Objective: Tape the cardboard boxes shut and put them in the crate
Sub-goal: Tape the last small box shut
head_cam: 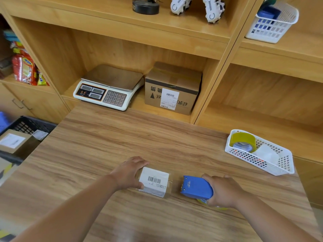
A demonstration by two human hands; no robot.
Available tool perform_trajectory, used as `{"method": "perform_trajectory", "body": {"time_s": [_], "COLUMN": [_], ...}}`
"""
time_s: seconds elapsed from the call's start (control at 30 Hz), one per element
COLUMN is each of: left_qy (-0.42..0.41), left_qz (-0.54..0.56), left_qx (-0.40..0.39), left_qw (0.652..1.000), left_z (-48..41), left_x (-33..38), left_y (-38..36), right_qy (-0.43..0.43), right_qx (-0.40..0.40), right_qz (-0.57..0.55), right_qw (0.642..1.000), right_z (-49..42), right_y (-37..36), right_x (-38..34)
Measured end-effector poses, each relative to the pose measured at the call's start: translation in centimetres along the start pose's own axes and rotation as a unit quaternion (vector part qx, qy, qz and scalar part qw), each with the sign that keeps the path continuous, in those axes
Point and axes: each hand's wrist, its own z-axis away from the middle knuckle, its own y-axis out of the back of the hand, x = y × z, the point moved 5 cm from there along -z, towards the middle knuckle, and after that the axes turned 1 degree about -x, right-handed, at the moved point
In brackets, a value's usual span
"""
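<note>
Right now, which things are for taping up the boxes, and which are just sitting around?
For the job:
small labelled box, held by the left hand
blue tape dispenser, gripped by the right hand
black crate

Just lying about:
weighing scale
snack packets
white basket on the upper shelf

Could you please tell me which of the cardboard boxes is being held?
The small box on the table, gripped by the left hand. The large box sits on the shelf beside the scale, a third box lies in the crate; neither is touched.
</note>
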Motion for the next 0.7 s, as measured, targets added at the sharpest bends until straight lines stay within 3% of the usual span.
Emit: {"method": "perform_trajectory", "body": {"time_s": [0.3, 0.47, 0.7], "left_qy": [0.003, 0.000, -0.088], "left_qz": [-0.026, -0.115, -0.222], "left_qx": [0.011, 0.008, -0.011], "left_qw": [1.000, 0.993, 0.971], "left_z": [0.1, -0.3, -2.2], "left_x": [0.9, 3.2, 9.4], "left_y": [-0.2, -0.8, -3.1], "right_qy": [-0.001, -0.002, -0.008], "right_qx": [0.018, 0.026, 0.040], "right_qz": [0.014, 0.022, 0.031], "right_qw": [1.000, 0.999, 0.999], "right_z": [-1.1, -1.1, -0.5], "right_y": [-0.6, -0.4, -0.4], "right_x": [-0.6, -1.0, -1.1]}}
